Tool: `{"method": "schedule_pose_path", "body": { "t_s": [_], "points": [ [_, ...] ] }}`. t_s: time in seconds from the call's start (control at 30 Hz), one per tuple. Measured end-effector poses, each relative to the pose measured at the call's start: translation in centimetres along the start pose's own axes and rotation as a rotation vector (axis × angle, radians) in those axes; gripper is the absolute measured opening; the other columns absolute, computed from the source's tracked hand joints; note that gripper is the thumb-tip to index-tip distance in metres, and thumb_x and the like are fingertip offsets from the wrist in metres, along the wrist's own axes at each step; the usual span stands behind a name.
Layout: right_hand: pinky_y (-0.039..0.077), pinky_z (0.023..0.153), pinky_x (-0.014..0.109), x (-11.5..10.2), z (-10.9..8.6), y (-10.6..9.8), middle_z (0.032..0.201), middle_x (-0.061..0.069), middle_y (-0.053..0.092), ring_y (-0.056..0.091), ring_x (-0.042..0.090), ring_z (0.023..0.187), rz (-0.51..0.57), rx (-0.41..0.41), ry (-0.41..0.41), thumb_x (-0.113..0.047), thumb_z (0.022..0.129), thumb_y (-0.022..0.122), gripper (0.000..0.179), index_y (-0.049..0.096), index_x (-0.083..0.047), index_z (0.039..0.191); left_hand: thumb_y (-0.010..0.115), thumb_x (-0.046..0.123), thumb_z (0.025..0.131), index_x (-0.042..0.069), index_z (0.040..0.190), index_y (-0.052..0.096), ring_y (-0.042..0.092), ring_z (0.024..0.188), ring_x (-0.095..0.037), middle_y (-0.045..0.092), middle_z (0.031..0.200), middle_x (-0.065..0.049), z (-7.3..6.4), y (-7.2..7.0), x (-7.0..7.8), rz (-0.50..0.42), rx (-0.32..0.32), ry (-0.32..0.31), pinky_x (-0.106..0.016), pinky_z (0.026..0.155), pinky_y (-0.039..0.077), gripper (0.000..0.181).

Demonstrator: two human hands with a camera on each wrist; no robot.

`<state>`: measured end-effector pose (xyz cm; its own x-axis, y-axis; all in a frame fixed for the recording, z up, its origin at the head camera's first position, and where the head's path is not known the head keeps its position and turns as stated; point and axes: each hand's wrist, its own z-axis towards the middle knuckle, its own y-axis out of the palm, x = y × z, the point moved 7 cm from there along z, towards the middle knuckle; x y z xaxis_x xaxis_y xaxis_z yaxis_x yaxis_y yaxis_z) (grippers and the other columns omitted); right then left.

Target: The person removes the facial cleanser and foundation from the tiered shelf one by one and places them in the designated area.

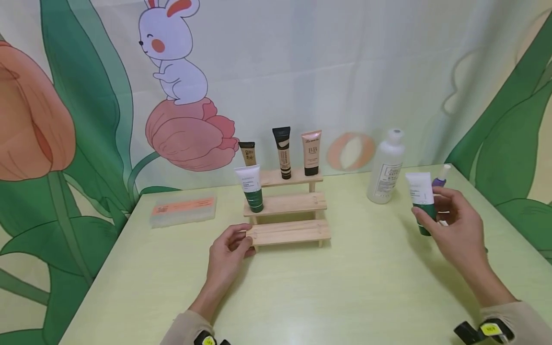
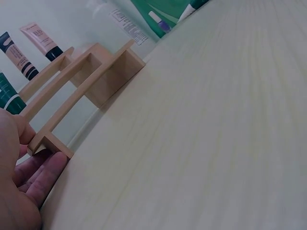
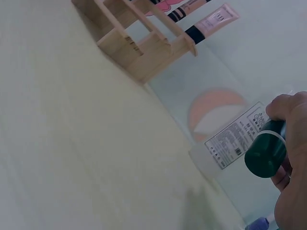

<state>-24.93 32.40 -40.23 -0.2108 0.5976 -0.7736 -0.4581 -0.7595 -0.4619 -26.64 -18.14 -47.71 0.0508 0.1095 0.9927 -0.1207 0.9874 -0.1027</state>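
The right hand (image 1: 463, 230) has its grip closed on a tube (image 1: 419, 189), thumb on the near side and fingers round the far side. The tube, white above and green below, is at the right of the desk (image 1: 345, 287), green end down and slightly tilted, well apart from the rack (image 1: 291, 203). The right wrist view shows its round green end over the desk.

The left hand (image 1: 228, 251) pinches the left end of the rack's lowest, nearest step, with fingertips tucked under the wood.

A twin tube (image 1: 250, 184) stands on the left end of the middle step, also green end down. Behind it rises a gold tube (image 1: 248, 155), its lower part hidden. On the top, farthest step stand a beige tube (image 1: 283, 155) with a black top and, to its right, a pink tube (image 1: 311, 147) with a black cap.

A white bottle (image 1: 385, 170) stands far right of the rack, and a purple bottle (image 1: 439, 182) just beyond the right hand. A flat box (image 1: 183, 211) lies left of the rack. A printed cloth (image 1: 293, 72) hangs behind the desk.
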Motion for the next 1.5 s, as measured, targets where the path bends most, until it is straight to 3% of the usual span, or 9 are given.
{"method": "schedule_pose_path", "body": {
  "t_s": [0.23,0.43,0.7,1.1,1.27,1.5],
  "points": [
    [0.049,0.074,0.0,1.7,-1.7,0.8,0.119,0.011,0.067,0.056,0.001,0.095,-0.083,-0.073,0.006,-0.019,0.098,0.088,0.058,0.062,-0.003,0.148,0.071,-0.001,0.105,0.01,0.13,0.078,0.078,0.1,-0.024,0.077,0.117,-0.019,0.0,0.1,0.0,0.003,0.002,-0.001,-0.033,0.085,0.073,0.028],
    [0.047,0.071,0.001,2.6,-2.7,1.9,0.12,0.016,0.07,0.055,-0.001,0.092,-0.177,-0.139,0.026,-0.024,0.098,0.089,0.057,0.065,-0.003,0.145,0.071,0.0,0.106,0.01,0.131,0.078,0.078,0.101,-0.024,0.076,0.118,-0.019,0.0,0.0,0.1,0.007,0.0,-0.005,-0.033,0.085,0.073,0.028],
    [0.046,0.068,0.004,3.4,-2.8,2.9,0.122,0.02,0.069,0.059,0.02,0.098,-0.201,-0.186,0.06,-0.026,0.099,0.088,0.059,0.062,-0.003,0.148,0.071,0.002,0.106,0.011,0.131,0.078,0.078,0.102,-0.024,0.077,0.119,-0.018,-0.1,-0.1,0.2,0.023,0.01,-0.008,-0.032,0.085,0.073,0.027],
    [0.047,0.065,0.009,3.8,-2.8,3.1,0.117,0.018,0.071,0.062,0.023,0.094,-0.24,-0.193,0.069,-0.031,0.1,0.087,0.055,0.066,-0.005,0.143,0.071,0.001,0.106,0.011,0.131,0.078,0.078,0.101,-0.025,0.077,0.118,-0.019,-0.1,0.0,0.3,0.023,0.008,0.001,-0.032,0.085,0.073,0.027],
    [0.045,0.067,0.005,3.5,-2.7,2.9,0.115,0.019,0.071,0.063,0.025,0.095,-0.265,-0.159,0.022,-0.027,0.099,0.088,0.051,0.069,-0.001,0.139,0.071,0.002,0.107,0.01,0.131,0.078,0.078,0.102,-0.025,0.077,0.118,-0.019,-0.1,0.0,0.3,0.026,0.009,-0.004,-0.032,0.085,0.073,0.027],
    [0.042,0.07,0.004,3.5,-2.9,2.4,0.12,0.021,0.067,0.064,0.03,0.102,-0.28,-0.123,0.035,-0.024,0.1,0.085,0.047,0.071,0.002,0.137,0.071,0.002,0.107,0.011,0.132,0.078,0.078,0.102,-0.025,0.076,0.119,-0.019,-0.2,0.0,0.2,0.022,0.004,-0.007,-0.033,0.085,0.073,0.027]
  ]
}}
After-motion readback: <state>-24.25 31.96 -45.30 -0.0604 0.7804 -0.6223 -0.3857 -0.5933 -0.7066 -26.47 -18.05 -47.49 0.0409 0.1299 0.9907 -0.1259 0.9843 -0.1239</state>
